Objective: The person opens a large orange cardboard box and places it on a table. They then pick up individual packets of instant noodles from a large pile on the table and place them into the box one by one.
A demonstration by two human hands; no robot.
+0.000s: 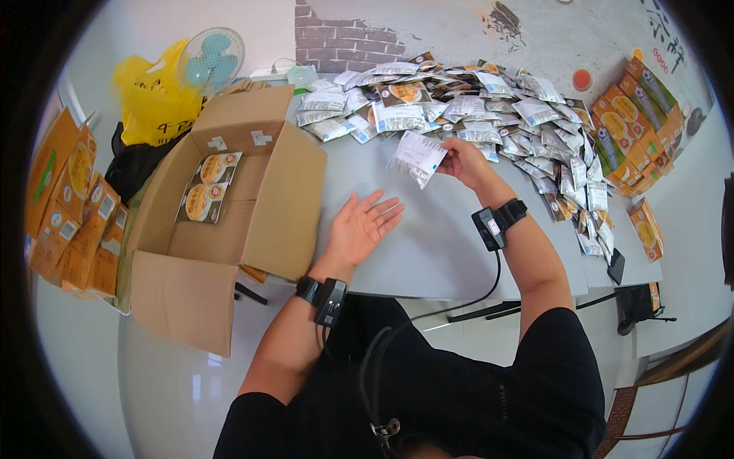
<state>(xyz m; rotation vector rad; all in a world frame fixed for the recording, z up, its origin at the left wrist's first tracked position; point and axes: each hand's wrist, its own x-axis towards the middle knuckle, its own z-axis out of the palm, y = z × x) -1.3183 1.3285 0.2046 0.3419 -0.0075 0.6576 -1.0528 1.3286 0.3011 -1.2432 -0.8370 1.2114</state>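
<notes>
My right hand (459,163) grips the right edge of a white and silver sachet (418,156), its printed back side up, over the table. Lower left of it, my left hand (367,226) is palm up with its fingers apart and holds nothing. A large heap of similar sachets (464,108) lies along the back and right of the table. To the left stands a cardboard box (289,201) with its flaps spread. Inside it, sachets with yellow and brown fronts (205,203) lie against the left side.
Orange printed cartons (631,123) are stacked at the right, and more cartons (80,212) at the far left. A fan (211,60) and a yellow plastic bag (155,100) stand behind the box. A black phone-like object (616,267) lies near the right table edge. Cables run from my wrists.
</notes>
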